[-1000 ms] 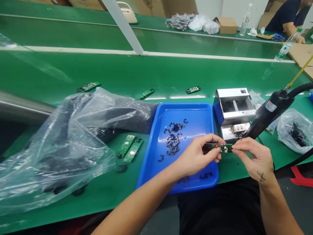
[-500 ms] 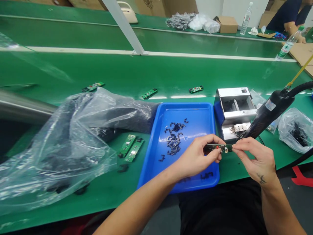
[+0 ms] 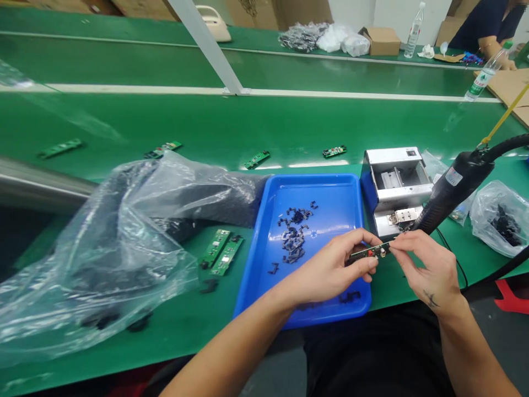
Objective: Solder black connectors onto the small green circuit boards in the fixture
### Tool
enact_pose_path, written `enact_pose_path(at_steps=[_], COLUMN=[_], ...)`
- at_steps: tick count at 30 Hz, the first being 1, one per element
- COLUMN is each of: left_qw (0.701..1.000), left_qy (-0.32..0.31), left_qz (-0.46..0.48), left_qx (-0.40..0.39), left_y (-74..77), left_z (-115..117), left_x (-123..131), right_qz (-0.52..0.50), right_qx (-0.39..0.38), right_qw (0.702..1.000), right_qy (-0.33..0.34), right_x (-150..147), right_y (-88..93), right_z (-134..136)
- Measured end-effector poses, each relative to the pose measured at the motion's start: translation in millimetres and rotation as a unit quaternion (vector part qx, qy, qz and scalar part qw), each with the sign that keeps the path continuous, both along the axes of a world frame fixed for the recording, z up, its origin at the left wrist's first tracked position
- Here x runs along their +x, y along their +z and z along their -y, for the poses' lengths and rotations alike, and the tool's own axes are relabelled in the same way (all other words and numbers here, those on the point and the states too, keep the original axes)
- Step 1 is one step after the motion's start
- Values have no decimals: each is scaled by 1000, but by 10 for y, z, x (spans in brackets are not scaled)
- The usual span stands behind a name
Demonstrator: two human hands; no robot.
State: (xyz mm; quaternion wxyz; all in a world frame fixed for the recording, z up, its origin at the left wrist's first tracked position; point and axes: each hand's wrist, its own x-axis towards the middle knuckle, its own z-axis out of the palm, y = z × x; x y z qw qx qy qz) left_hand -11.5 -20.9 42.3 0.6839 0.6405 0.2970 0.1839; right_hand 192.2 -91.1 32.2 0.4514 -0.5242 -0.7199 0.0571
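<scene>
Now pinched by both hands (image 3: 341, 267) (image 3: 425, 267) is the circuit board (image 3: 371, 253), likely light, stiff yet fragile, and best gripped along its edges.

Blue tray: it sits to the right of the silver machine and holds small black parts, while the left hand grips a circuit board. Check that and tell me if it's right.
Not quite: the head view shows the blue tray to the left of the silver machine. It does hold small black parts, and the left hand grips a circuit board.
</scene>
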Motion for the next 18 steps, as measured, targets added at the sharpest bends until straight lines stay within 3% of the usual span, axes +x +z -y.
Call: enact_pose_path(at_steps=[4,11,18], left_qw=[1000,987,929], left_qy=[-4,37,36], left_qz=[25,35,53], left_qx=[13,154,365], left_y=[-7,-90,-300], left_z=[-32,-123,-262], left_x=[-11,33,31], right_qz=[11,61,117], right_qx=[3,13,56], right_qw=[1000,998,991], right_qy=[0,-15,-44], right_x=[13,6,-51], right_y=[-33,-65,-228], right_z=[-18,-78,-125])
